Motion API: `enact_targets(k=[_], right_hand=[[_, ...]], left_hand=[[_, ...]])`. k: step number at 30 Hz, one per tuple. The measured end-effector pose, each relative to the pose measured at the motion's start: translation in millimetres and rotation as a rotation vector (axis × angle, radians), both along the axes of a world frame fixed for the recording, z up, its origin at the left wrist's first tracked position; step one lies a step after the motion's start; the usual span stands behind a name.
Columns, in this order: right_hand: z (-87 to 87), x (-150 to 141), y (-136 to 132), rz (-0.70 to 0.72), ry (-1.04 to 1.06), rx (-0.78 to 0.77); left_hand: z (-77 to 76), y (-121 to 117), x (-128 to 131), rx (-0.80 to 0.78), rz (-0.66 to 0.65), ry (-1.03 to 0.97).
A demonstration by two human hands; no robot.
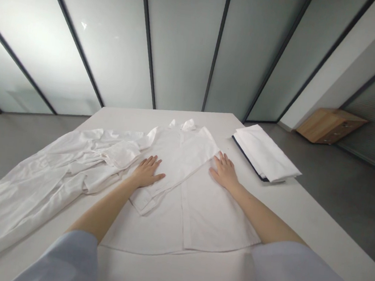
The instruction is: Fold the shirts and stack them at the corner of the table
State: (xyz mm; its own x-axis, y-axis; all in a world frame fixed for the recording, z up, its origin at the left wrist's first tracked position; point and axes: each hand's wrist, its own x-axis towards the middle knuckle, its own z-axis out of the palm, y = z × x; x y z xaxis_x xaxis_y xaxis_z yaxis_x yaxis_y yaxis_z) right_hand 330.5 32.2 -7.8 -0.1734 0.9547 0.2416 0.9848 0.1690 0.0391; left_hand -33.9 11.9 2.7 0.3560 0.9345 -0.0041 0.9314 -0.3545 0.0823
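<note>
A white shirt (182,189) lies spread flat on the white table (314,218), collar at the far end, one sleeve folded across its front. My left hand (146,172) rests flat on the shirt's left side, fingers stretched out, on the folded sleeve. On the right side my right hand (225,171) presses flat near the shoulder edge, fingers spread. Neither hand holds anything.
A heap of crumpled white garments (47,178) covers the table's left part. A stack of folded white cloth (265,153) with a dark layer beneath sits at the far right. Glass partitions stand behind; a wooden cabinet (331,125) is on the floor at right.
</note>
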Motion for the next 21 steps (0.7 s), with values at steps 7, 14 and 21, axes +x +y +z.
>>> enact_targets(k=[7, 14, 21], right_hand=[[-1.5, 1, 3, 0.088, -0.028, -0.169], [3.1, 2, -17, 0.127, -0.004, -0.173], [34.0, 17, 16, -0.144, 0.228, -0.063]], left_hand=[[-6.2, -6, -1, 0.019, 0.009, 0.026], [-7.9, -29, -6, 0.027, 0.007, 0.016], [13.1, -4, -4, 0.042, 0.059, -0.194]])
